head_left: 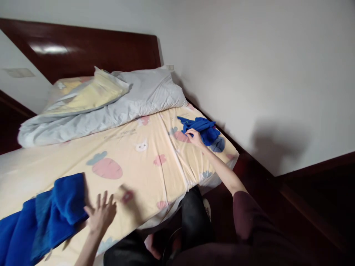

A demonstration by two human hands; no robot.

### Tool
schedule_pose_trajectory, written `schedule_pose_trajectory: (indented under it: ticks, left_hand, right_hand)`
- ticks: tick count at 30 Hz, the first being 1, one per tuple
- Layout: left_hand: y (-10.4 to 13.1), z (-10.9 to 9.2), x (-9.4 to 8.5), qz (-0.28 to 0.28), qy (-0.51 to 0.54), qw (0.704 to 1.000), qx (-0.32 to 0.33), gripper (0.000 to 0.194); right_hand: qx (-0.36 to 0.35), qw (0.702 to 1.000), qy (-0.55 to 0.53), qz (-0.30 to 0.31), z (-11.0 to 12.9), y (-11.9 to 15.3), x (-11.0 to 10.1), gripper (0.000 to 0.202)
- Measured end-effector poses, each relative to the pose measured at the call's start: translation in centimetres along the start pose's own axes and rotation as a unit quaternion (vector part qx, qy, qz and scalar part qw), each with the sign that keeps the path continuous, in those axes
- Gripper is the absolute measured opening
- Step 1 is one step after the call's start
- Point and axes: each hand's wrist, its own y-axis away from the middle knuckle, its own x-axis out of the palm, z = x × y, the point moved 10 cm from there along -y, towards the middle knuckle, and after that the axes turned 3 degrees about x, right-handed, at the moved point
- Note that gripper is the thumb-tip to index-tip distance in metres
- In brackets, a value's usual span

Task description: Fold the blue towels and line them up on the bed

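Note:
My left hand (pixel 102 216) hovers over or rests lightly on the bed sheet, its fingers spread and nothing in them. Just left of it lie blue folded cloths (pixel 65 199), overlapping in a row toward the lower left corner. My right hand (pixel 195 137) reaches across to a crumpled blue cloth (pixel 203 128) near the far right side of the bed, thumb and fingers pinched at its near left edge. A greyish-blue piece of fabric (pixel 217 145) shows beneath that heap. Whether the blue cloths are garments or towels is unclear.
The bed carries a cream sheet (pixel 141 166) printed with carrots and rabbits. A grey quilt or pillow (pixel 155 92) and a yellow pillow (pixel 100 92) lie by the dark wooden headboard (pixel 91 48). A white wall (pixel 249 74) stands close on the right. My legs (pixel 195 214) are at the bed's edge.

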Motion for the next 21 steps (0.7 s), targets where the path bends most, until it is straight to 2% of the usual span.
schedule_pose_trajectory:
  ticks: [3, 6, 9, 11, 14, 18, 21]
  left_hand:
    - [1.4, -4.9, -1.3, -0.058, 0.11, 0.991, 0.053, 0.045]
    - [2.3, -10.5, -4.1, -0.111, 0.227, 0.96, 0.12, 0.053]
    - [2.7, -14.9, -6.2, -0.11, 0.296, 0.937, 0.148, 0.059]
    - [2.9, -17.0, -6.6, -0.084, 0.325, 0.928, 0.165, 0.054]
    - [3.8, -18.2, -6.3, -0.04, 0.358, 0.916, 0.18, 0.037]
    - [6.4, -17.1, -6.3, -0.017, 0.333, 0.928, 0.166, 0.022]
    - [9.5, -16.5, -7.7, -0.021, 0.284, 0.942, 0.178, 0.023]
  right_hand:
    - [-0.038, 0.996, -0.043, 0.075, 4.4, 4.6, 4.3, 0.02]
    - [-0.05, 0.984, -0.088, 0.145, 8.2, 11.1, 8.7, 0.025]
    - [-0.048, 0.969, -0.123, 0.209, 11.6, 18.3, 12.8, 0.027]
    - [-0.039, 0.96, -0.143, 0.239, 13.6, 22.6, 14.9, 0.027]
    - [-0.01, 0.955, -0.159, 0.251, 15.4, 27.3, 16.9, 0.025]
    - [0.015, 0.957, -0.185, 0.223, 16.8, 30.6, 17.3, 0.019]
    - [-0.007, 0.954, -0.179, 0.24, 18.1, 32.3, 17.4, 0.018]
